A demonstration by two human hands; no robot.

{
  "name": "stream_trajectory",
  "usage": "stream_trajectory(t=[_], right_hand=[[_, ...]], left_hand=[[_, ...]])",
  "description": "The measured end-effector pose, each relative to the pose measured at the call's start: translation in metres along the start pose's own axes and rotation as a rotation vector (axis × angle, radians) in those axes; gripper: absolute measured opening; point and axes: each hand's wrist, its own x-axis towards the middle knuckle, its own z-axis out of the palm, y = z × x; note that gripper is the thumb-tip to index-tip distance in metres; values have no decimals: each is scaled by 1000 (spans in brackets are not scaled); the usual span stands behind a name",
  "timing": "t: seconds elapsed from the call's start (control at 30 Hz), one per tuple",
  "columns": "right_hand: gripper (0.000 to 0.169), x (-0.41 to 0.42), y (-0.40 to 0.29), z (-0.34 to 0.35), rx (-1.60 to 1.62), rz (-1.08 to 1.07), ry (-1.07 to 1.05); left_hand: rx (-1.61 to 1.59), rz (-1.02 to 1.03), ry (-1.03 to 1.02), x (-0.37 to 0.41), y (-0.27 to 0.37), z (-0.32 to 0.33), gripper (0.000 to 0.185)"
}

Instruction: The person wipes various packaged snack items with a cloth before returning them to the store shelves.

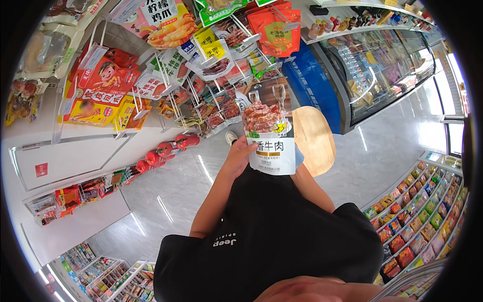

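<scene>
My left hand point(241, 154) grips the left edge of a stand-up pouch of dried meat point(268, 128), the thumb lying across its front. The pouch is upright in front of my chest and faces me. A photo of shredded meat, a cartoon bee and printed writing cover it. My right forearm point(311, 188) reaches up to the pouch's lower right, but the right hand is hidden behind it. A small patch of blue point(299, 156) shows beside the pouch's right edge; what it is cannot be told.
Snack pouches point(102, 87) hang from metal hooks point(171, 100) ahead and to the left. A glass-topped freezer point(381, 64) with a blue side stands at the right front, near a pale wooden rounded surface point(317, 139). Tiered snack shelves point(415, 222) fill the right rear; grey tiles point(169, 204) cover the floor.
</scene>
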Motion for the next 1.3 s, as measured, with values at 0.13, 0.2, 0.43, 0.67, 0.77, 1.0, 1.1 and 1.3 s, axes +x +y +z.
stream_trajectory(t=[0.13,0.2,0.43,0.67,0.77,1.0,1.1,1.3], right_hand=[[42,4,-19,-9,-315,-199,145],[42,-6,-44,4,-232,-228,336],[32,-48,-133,-31,-180,-729,415],[41,-69,-128,-41,-305,-855,624],[42,-54,-104,-22,-318,-856,756],[44,-25,-74,35,-570,-799,906],[43,-22,-74,39,-619,-866,935],[40,-24,-71,13,-696,-978,956]], left_hand=[[-41,-25,65,13,4,1,37],[-26,10,133,25,4,-7,37],[103,191,166,114,22,-29,38],[193,237,129,170,59,-22,43],[238,213,67,174,74,-21,46],[183,201,20,187,100,-24,48],[203,190,5,192,106,-26,48],[238,133,-18,202,100,-33,50]])
